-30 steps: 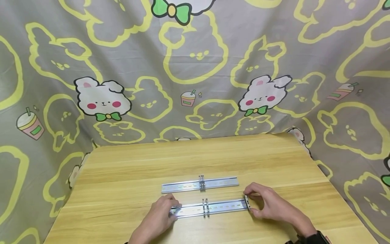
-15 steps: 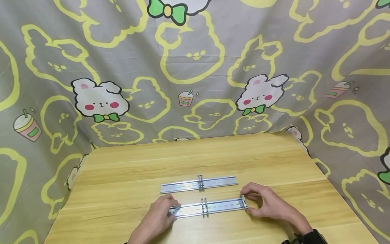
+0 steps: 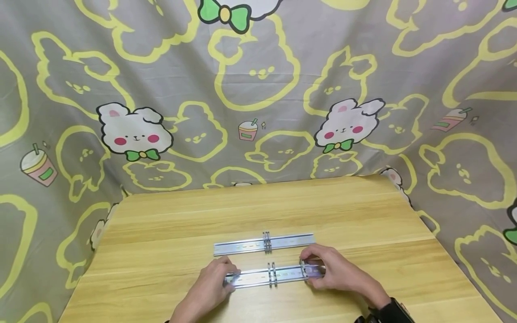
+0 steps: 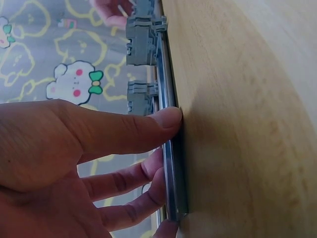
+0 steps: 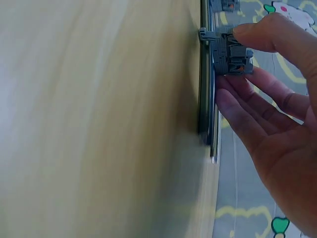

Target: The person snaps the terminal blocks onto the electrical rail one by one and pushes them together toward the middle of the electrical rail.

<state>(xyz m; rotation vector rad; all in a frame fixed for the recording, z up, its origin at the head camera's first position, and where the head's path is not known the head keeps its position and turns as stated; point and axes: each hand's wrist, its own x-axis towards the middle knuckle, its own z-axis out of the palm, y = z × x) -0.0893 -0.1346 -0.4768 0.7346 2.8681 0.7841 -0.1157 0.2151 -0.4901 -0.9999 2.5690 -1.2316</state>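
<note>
Wooden surface (image 3: 258, 211) bearing two metal rails, far rail (image 3: 264, 244) untouched. Near rail (image 3: 274, 275) clamped at its left end by left hand (image 3: 210, 287) fingers; right hand (image 3: 337, 273) fingers pinching a grey clip (image 5: 230, 53) on it.

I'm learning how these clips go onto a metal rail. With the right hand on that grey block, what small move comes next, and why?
Probably slide the grey block a little further along the near rail toward the two blocks at its middle. The right hand pinches it partway along the rail, apart from that pair, while the left hand holds the rail's other end down.
</note>
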